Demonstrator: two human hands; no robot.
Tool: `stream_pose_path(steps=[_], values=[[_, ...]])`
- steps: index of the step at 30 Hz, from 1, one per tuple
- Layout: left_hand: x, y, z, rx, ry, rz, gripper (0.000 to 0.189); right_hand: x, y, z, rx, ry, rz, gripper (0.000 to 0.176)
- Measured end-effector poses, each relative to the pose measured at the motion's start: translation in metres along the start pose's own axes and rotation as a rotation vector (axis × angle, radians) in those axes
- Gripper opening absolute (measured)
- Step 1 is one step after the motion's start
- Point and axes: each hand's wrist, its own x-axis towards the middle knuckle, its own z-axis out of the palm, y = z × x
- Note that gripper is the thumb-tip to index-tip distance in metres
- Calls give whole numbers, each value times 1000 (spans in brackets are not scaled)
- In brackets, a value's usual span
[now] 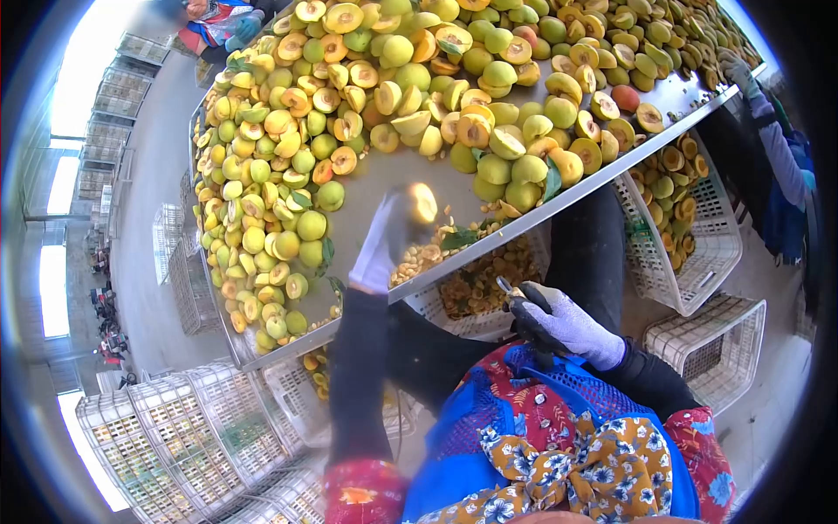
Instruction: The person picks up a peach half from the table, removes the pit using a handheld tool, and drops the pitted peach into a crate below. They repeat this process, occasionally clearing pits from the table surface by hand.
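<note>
My left hand (394,229), in a white and dark glove and smeared by motion, is over the bare metal of the sorting table (375,179). At its fingertips is a blurred yellow peach half (423,202). My right hand (567,325), gloved in lilac and black, is closed near my lap around a small pitting tool (515,292) with a looped metal tip. Whole and halved peaches (301,157) are heaped along the table's left and far sides. Loose stones (419,259) and a few green leaves (458,237) lie by the near edge.
Under the table edge stands a crate (471,325) holding stones and scraps. A white crate of peach halves (690,279) is at the right, above another crate (711,349). Stacked crates (192,428) stand lower left. Two other people (790,166) work at the table's ends.
</note>
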Motion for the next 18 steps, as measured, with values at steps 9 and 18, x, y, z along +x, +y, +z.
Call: stream_pose_path(steps=[9, 18], values=[[-101, -3, 108, -576, 34, -28, 39, 6, -13, 24, -538, 182, -372, 19], [-124, -7, 131, 58, 385, 81, 38, -3, -5, 35, -757, 113, -340, 31]])
